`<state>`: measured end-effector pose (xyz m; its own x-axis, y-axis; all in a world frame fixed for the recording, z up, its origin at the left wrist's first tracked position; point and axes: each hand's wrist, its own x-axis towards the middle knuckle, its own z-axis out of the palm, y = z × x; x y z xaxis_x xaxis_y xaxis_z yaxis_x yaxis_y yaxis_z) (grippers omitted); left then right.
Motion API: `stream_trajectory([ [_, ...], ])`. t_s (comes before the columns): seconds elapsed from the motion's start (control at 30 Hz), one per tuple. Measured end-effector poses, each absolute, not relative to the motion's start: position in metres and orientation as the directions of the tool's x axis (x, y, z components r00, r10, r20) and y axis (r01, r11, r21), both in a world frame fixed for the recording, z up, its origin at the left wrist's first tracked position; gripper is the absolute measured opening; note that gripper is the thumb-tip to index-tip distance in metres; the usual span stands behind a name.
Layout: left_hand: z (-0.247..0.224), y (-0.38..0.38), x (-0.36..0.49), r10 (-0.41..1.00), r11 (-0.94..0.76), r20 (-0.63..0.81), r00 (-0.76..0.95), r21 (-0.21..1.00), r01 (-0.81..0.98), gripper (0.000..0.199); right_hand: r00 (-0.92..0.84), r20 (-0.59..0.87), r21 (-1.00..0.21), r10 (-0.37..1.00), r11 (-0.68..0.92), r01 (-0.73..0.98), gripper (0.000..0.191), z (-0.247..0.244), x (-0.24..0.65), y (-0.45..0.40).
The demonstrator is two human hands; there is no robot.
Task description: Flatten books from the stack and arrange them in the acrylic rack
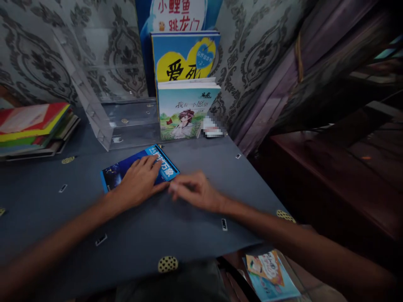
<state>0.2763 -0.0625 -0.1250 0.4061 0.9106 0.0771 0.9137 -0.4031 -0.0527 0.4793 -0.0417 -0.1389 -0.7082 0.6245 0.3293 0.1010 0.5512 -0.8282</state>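
A blue book (113,173) with white and yellow characters on its cover lies flat and slanted on the grey patterned table (132,235). Across its cover rests my left hand (141,177), fingers spread and palm down, the thumb reaching past the near edge. My right hand (197,191) is at the book's lower right corner, thumb and index finger bent toward each other; its fingertips are blurred, and whether anything is between them cannot be made out.
Behind stand a teal book (181,115), a yellow-and-blue book (166,52) and a larger blue one (201,12), beside a clear acrylic rack (91,96). Stacked books (34,126) sit at the left. More books (273,277) lie below the front edge. A curtain (267,92) hangs right.
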Motion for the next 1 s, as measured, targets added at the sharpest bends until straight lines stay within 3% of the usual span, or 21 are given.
stream_trajectory([
  [0.07,-0.120,-0.068,0.286,0.912,-0.397,0.066,0.405,-0.110,0.911,0.043,-0.473,0.320,-0.891,0.821,0.430,0.144,0.038,-0.142,0.488,-0.020],
  [0.17,-0.119,-0.073,0.296,0.913,-0.389,0.054,0.405,-0.193,0.901,0.033,-0.284,0.318,-0.925,0.904,0.362,0.118,0.037,-0.153,0.491,0.004],
  [0.5,-0.139,-0.073,0.290,0.802,-0.452,0.249,0.543,-0.342,0.824,0.035,-0.434,0.317,-0.899,0.843,0.413,0.145,0.030,-0.157,0.494,-0.006],
  [1.0,-0.134,-0.073,0.291,0.840,-0.447,0.220,0.496,-0.238,0.862,0.035,-0.479,0.311,-0.907,0.821,0.407,0.110,0.032,-0.157,0.495,-0.007],
])
